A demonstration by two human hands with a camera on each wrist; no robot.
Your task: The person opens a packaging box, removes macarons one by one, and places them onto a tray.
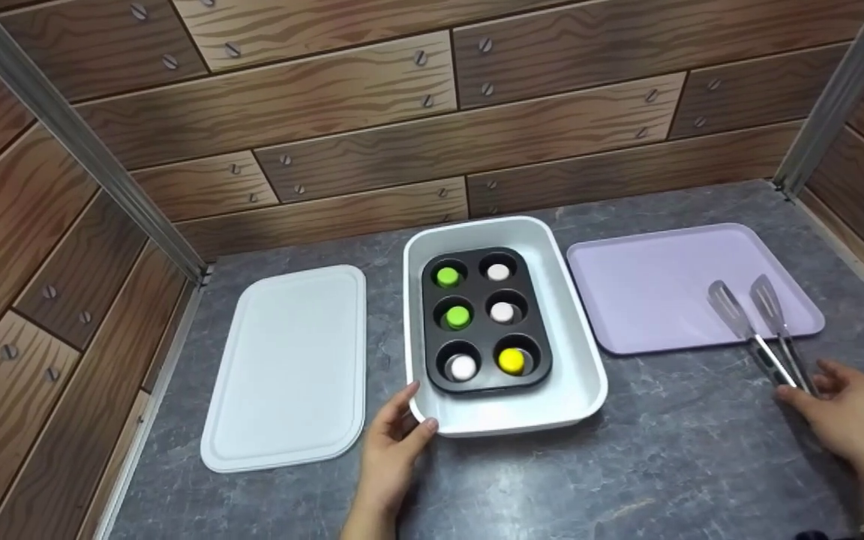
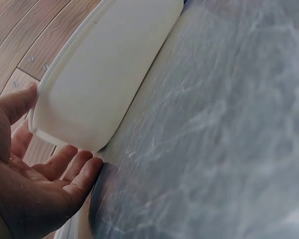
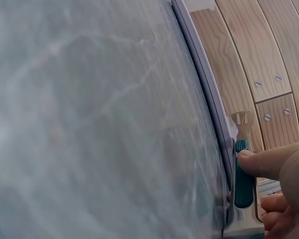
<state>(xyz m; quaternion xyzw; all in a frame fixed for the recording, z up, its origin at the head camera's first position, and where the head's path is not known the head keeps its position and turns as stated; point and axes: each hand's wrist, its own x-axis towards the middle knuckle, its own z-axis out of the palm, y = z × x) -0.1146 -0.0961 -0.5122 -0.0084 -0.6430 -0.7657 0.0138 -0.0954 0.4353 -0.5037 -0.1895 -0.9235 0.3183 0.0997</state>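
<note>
A deep white rectangular tub (image 1: 578,375) holds a black muffin tin (image 1: 481,341), whose cups contain small green, white and yellow pieces. My left hand (image 1: 391,454) holds the tub's near left corner, thumb against the near side and a finger along the left side. In the left wrist view the other fingers (image 2: 84,172) of that hand curl at the tub's lower edge. To the right, my right hand (image 1: 852,412) pinches metal tongs (image 1: 769,352) with slotted spatula ends and dark green grips. Their slotted ends reach over a lilac tray (image 1: 657,292).
A flat white lid (image 1: 289,367) lies on the grey marbled table (image 1: 589,480), left of the tub. Wood-patterned walls (image 1: 372,97) with metal corner posts (image 1: 87,142) stand at the back and both sides.
</note>
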